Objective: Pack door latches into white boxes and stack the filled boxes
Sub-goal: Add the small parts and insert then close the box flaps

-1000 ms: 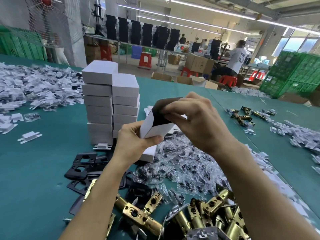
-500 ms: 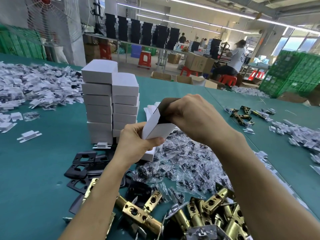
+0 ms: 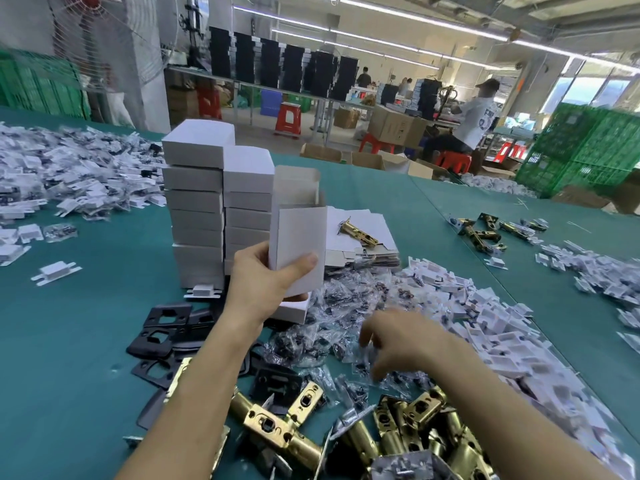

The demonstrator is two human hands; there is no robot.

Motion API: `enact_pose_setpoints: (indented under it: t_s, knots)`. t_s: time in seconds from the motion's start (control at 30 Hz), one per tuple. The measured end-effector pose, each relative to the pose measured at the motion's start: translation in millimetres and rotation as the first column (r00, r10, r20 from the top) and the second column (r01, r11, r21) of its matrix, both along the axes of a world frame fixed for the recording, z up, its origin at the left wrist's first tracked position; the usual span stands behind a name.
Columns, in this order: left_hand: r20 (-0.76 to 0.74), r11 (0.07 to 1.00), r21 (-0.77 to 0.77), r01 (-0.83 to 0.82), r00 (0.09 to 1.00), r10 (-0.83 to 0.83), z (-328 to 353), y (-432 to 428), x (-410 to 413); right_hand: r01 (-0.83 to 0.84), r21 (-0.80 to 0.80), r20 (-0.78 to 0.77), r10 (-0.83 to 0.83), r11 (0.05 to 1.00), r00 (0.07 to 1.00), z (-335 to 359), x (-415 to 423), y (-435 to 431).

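My left hand [image 3: 263, 282] grips a small white box [image 3: 299, 237] upright, its top flap open, just in front of two stacks of closed white boxes [image 3: 221, 209]. My right hand [image 3: 401, 344] is low over the heap of small clear screw bags [image 3: 332, 327], fingers curled down among them; it is blurred, and whether it holds a bag I cannot tell. Brass door latches [image 3: 408, 431] lie piled near the front edge. One more brass latch [image 3: 358, 232] rests on a pile of flat box blanks [image 3: 360, 237].
Black strike plates [image 3: 162, 330] lie left of my forearm. White plastic inserts [image 3: 502, 323] spread to the right and far left [image 3: 69, 174]. More latches [image 3: 485, 230] lie at the right. A green crate stack [image 3: 581, 150] and a seated person [image 3: 474, 119] are beyond the green table [image 3: 69, 358].
My right hand has left the box top and dropped down to the screw bags. The left hand has turned the box upright with its flap open.
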State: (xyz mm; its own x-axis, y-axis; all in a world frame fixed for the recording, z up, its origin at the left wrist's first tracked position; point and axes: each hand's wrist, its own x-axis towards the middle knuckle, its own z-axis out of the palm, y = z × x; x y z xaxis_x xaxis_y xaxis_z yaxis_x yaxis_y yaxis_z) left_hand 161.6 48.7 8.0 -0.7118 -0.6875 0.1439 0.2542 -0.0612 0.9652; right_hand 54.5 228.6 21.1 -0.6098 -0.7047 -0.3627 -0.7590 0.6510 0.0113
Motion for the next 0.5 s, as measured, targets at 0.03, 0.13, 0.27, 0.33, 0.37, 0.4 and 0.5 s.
enact_pose_setpoints:
  t_s: [0.03, 0.13, 0.27, 0.33, 0.37, 0.4, 0.5]
  knots:
    - [0.004, 1.000, -0.014, -0.001, 1.000, 0.002, -0.9, 0.2, -0.6, -0.013, 0.012, -0.020, 0.013, 1.000, 1.000, -5.3, 1.6, 0.1]
    - [-0.005, 0.999, -0.043, 0.004, 1.000, -0.004, -3.7, -1.4, -2.1, -0.048, 0.007, -0.095, 0.048, 0.999, 0.994, -12.0, 5.2, 0.9]
    - [0.003, 0.994, -0.072, 0.076, 0.997, -0.076, -6.9, -0.4, -3.0, -0.123, -0.014, -0.178, 0.118, 0.992, 0.977, -15.9, 8.8, 3.7]
    - [0.012, 0.989, -0.110, 0.099, 0.995, -0.098, -8.2, 0.6, -3.5, -0.102, -0.051, -0.150, 0.093, 0.994, 0.984, -12.3, 6.3, 5.4]
    - [0.018, 0.985, -0.138, 0.103, 0.995, -0.102, -8.5, 0.7, -3.8, -0.082, -0.082, -0.138, 0.071, 0.993, 0.988, -9.1, 4.4, 6.1]
    - [0.029, 0.981, -0.167, 0.101, 0.995, -0.098, -9.6, 0.3, -4.4, -0.068, -0.104, -0.136, 0.053, 0.992, 0.989, -5.8, 2.6, 6.8]
    - [0.069, 0.970, -0.228, 0.085, 0.995, -0.071, -14.8, -3.4, -5.7, -0.058, -0.152, -0.081, 0.046, 0.987, 0.996, -1.2, -0.3, 5.8]
